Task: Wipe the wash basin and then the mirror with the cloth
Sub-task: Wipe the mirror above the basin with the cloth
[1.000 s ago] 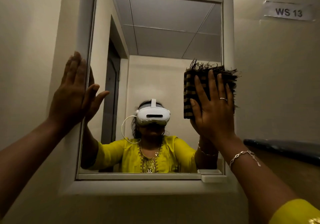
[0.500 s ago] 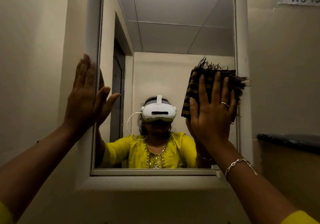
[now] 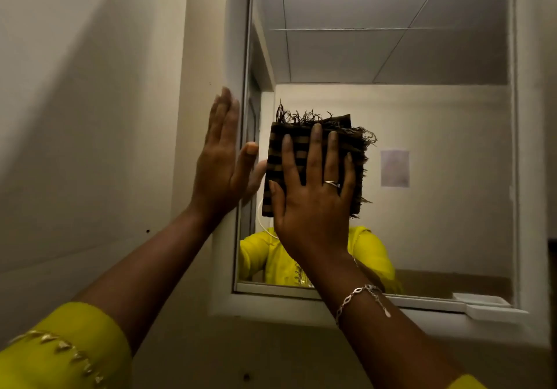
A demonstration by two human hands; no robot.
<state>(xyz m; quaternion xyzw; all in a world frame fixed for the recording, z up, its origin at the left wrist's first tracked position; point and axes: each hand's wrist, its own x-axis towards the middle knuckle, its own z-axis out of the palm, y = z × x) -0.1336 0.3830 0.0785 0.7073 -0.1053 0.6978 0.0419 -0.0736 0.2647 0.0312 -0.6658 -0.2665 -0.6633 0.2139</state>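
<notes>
A framed wall mirror (image 3: pixel 422 123) fills the upper right of the head view. A folded dark cloth (image 3: pixel 294 147) with brown stripes and a frayed top edge lies flat against the glass near the mirror's left side. My right hand (image 3: pixel 313 205) presses on it with fingers spread and a ring on one finger. My left hand (image 3: pixel 221 159) rests flat and open on the mirror's white left frame (image 3: pixel 238 57), its thumb over the glass. The wash basin is out of view.
A beige wall (image 3: pixel 90 117) runs along the left. A small white ledge (image 3: pixel 494 309) juts from the mirror's lower right frame. The mirror reflects a person in yellow, a ceiling and a paper on the far wall.
My right hand has slid the cloth leftwards across the glass, from the mirror's right edge to near my left hand. The view has shifted left with it. My left hand stays on the frame.
</notes>
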